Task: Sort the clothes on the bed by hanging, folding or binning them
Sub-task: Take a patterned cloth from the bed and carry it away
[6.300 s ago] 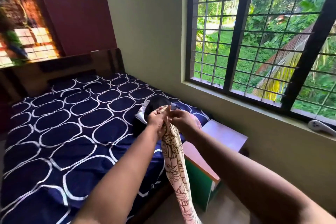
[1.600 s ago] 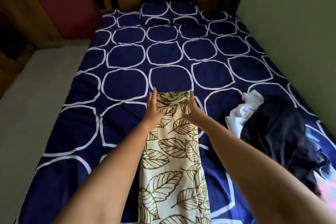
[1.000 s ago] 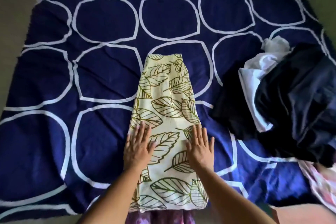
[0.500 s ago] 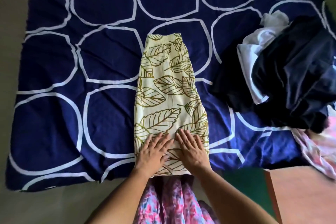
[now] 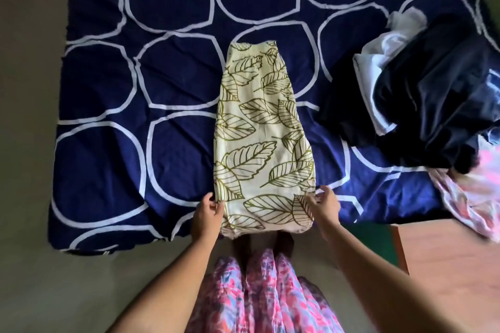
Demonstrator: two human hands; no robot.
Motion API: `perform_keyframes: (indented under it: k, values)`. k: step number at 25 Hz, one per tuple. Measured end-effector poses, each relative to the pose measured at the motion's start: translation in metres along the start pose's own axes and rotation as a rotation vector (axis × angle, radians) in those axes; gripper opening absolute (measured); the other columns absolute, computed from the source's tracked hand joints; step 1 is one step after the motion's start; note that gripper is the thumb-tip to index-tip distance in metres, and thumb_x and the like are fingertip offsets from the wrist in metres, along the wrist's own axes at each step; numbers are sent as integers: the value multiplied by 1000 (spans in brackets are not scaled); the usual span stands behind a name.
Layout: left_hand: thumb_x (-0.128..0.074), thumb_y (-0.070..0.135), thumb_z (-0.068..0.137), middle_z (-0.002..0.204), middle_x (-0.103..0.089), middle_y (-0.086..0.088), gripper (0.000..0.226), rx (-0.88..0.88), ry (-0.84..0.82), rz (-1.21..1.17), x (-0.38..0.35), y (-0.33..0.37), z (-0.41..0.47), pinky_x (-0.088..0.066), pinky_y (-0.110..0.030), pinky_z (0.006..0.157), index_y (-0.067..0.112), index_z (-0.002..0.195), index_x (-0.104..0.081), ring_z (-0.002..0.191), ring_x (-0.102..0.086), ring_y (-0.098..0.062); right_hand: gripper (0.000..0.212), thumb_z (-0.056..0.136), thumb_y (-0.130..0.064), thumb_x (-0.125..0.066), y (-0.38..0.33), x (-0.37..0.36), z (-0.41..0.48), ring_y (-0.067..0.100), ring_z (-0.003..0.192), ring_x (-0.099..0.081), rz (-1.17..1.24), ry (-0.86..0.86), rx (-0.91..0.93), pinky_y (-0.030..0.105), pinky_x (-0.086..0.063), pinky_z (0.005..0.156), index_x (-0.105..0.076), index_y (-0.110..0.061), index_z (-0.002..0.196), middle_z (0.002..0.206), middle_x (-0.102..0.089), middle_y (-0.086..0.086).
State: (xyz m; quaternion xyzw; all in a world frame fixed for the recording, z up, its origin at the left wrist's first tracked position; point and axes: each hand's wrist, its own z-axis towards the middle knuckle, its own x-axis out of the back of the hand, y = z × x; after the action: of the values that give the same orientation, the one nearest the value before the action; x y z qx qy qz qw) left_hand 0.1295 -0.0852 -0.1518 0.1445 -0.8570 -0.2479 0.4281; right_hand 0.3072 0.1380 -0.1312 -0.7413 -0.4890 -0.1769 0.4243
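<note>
Dim, soft daylight on the bedsheet, brightest toward 3 o'clock; the dark clothes pile sinks into shadow. Wide-angle distortion bows the frame's edges, and pink cloth at 4 o'clock is blurred.

Leaf-print garment: I see matt cream cloth, smooth, lightly creased.
Bedsheet: matt navy cloth, wrinkled.
Dark garment: cloth, I make out a faint sheen.
Side table: smooth wood-look top.
</note>
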Motion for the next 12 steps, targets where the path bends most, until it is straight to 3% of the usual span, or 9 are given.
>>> perform_keyframes:
  k: [3, 5, 7, 10, 12]
  values:
    - [-71, 42, 81, 108, -65, -7, 47, 213, -122, 34, -3, 19, 2, -44, -33, 77, 13, 115, -56, 101, -60, -30, 38, 80, -37, -71, 4, -10, -4, 34, 116, -46, 53, -85, -180, 35, -35, 83, -63, -16, 111, 109, -66, 9]
    - [-63, 44, 85, 113, -63, -10, 41, 215, -174, 214, -1, 21, 8, -41, -33, 76, 12, 108, -57, 104, -58, -32, 40, 80, -43, -70, 14, -15, -1, 36, 116, -45, -63, -111, -178, 35, -33, 82, -64, -16, 110, 111, -62, 8]
    - [-54, 42, 92, 109, -63, -15, 33, 216, -206, 201, 1, 13, 9, -43, -36, 78, 10, 100, -56, 102, -58, -35, 33, 81, -42, -67, 22, -16, 1, 37, 112, -48, -128, -141, -139, 35, -38, 85, -67, -18, 103, 108, -62, 8]
    - [-46, 36, 99, 97, -60, -4, 20, 204, -212, -208, 4, 6, -7, -44, -37, 81, 16, 99, -51, 98, -58, -28, 10, 81, -27, -66, 31, -13, -7, 33, 103, -61, 308, -154, -135, 46, -50, 90, -64, -20, 88, 94, -69, 3]
    - [-50, 34, 98, 96, -59, 4, 15, 211, -163, -410, 7, 8, -14, -43, -31, 83, 20, 102, -53, 96, -57, -20, 6, 86, -17, -64, 38, -11, -14, 28, 96, -65, 410, -127, -36, 44, -51, 87, -62, -20, 90, 94, -70, 3]
